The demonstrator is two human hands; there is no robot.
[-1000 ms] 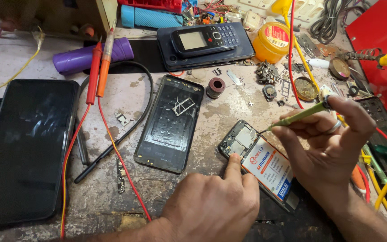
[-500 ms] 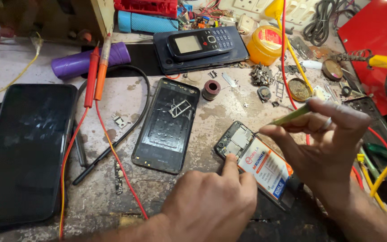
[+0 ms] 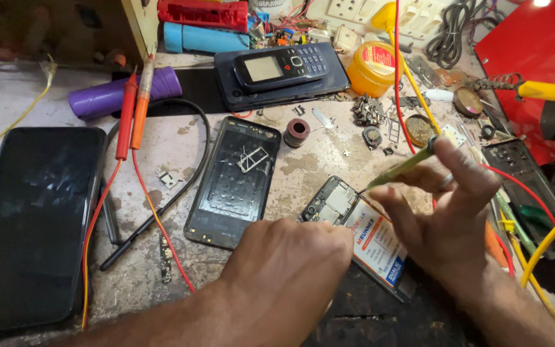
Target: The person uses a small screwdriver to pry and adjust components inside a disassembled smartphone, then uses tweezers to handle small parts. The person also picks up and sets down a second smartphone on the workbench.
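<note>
Right hand [image 3: 448, 225] grip: thumb and fingers pinch a thin green tool [image 3: 401, 168], other fingers spread. Left hand [image 3: 290, 260] grip: fingers curled down, pressing the opened phone [image 3: 361, 231]; can't tell if it's closed around it.

Worktop [image 3: 46, 96] is stained, scuffed and cluttered; red case [image 3: 528, 51] at far right.

Big dark tablet [image 3: 30, 222] lies left, partly cut off. Black phone frame [image 3: 232, 183] sits centre.

Opened phone lies near centre-right, long axis diagonal, board end up-left; its lower end is hidden by the hands. Tool runs diagonal, tip down-left on the board.

Small loose parts [image 3: 370, 112] too tiny to identify.
</note>
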